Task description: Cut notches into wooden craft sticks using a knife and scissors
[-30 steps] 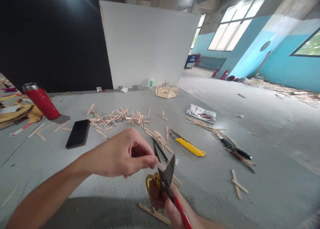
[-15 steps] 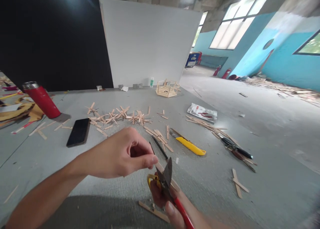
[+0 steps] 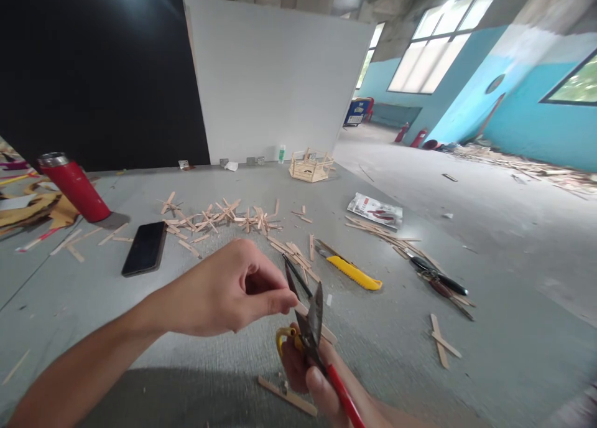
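In the head view, my left hand (image 3: 237, 285) pinches the end of a thin wooden craft stick (image 3: 328, 334) between thumb and fingertips. My right hand (image 3: 321, 394) grips red-handled shears (image 3: 313, 319), blades parted and pointing up and away. The stick passes at the blades, partly hidden behind them. A yellow loop (image 3: 282, 339) shows beside the right fingers; what it belongs to is unclear. Just past my left fingertips lies a dark, slim tool (image 3: 296, 275). Below the hands, another wooden stick (image 3: 288, 395) rests on the grey table (image 3: 205, 366).
Loose sticks (image 3: 219, 216) lie scattered across the middle. A yellow utility knife (image 3: 354, 272), black-handled tool (image 3: 438, 275) and plastic packet (image 3: 375, 210) are to the right. A phone (image 3: 144, 247) and red bottle (image 3: 77, 188) stand left. A small wooden frame (image 3: 311, 165) sits at the back.
The shears and stick have shifted slightly to the right and turned a little in my hands. The whole view has moved slightly; both holds stay the same.
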`<state>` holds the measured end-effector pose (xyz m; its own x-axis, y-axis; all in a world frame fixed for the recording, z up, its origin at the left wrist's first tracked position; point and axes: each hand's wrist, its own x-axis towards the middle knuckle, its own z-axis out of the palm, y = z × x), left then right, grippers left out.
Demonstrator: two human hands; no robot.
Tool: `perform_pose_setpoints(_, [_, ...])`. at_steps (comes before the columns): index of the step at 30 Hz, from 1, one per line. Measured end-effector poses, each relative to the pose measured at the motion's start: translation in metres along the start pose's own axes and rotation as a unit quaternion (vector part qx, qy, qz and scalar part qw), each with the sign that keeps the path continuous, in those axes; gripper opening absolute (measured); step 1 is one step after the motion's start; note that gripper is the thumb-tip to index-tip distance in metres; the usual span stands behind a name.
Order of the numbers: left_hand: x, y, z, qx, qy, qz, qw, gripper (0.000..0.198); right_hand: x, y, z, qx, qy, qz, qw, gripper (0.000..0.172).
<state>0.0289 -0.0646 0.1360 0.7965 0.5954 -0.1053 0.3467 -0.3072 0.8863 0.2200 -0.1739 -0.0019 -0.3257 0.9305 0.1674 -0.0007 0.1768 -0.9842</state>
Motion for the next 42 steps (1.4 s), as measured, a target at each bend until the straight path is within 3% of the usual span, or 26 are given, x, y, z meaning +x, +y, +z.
perform_pose_setpoints(6, [0.009,0.001,0.008,-0.040,0.023,-0.004,0.999,0.029,0.002,0.023,-0.001,0.105,-0.016,-0.012,0.994,0.047])
perform_pose_setpoints(13, [0.011,0.001,0.012,-0.052,0.026,-0.024,0.998,0.031,0.003,0.032,-0.001,0.133,0.007,-0.027,0.991,0.045])
perform_pose_setpoints(17, [0.007,-0.003,0.006,-0.039,0.003,-0.019,0.999,0.028,0.003,0.023,0.000,0.125,0.006,-0.030,0.992,0.046])
perform_pose_setpoints(21, [0.003,-0.004,0.001,-0.013,-0.027,-0.025,0.999,0.024,0.004,-0.003,-0.004,0.021,-0.013,0.027,0.999,0.049])
perform_pose_setpoints(22, [0.002,-0.004,0.002,0.005,-0.025,-0.022,0.999,0.025,0.004,-0.010,-0.005,-0.007,-0.047,0.044,0.998,0.050])
perform_pose_setpoints(26, [0.001,-0.001,0.006,0.074,-0.004,0.011,0.997,0.036,0.005,-0.025,-0.010,-0.035,-0.055,0.050,0.997,0.055])
perform_pose_setpoints(33, [0.004,0.002,0.010,0.007,-0.028,-0.006,1.000,0.040,0.006,-0.041,-0.011,-0.043,-0.050,0.061,0.996,0.050])
perform_pose_setpoints(38, [0.007,0.001,0.013,-0.010,-0.015,-0.015,1.000,0.037,0.003,-0.032,-0.010,-0.037,-0.054,0.075,0.995,0.047])
perform_pose_setpoints(42, [0.007,-0.001,0.012,-0.025,-0.008,-0.019,0.999,0.036,0.006,-0.009,-0.006,0.006,-0.040,0.030,0.999,0.050])
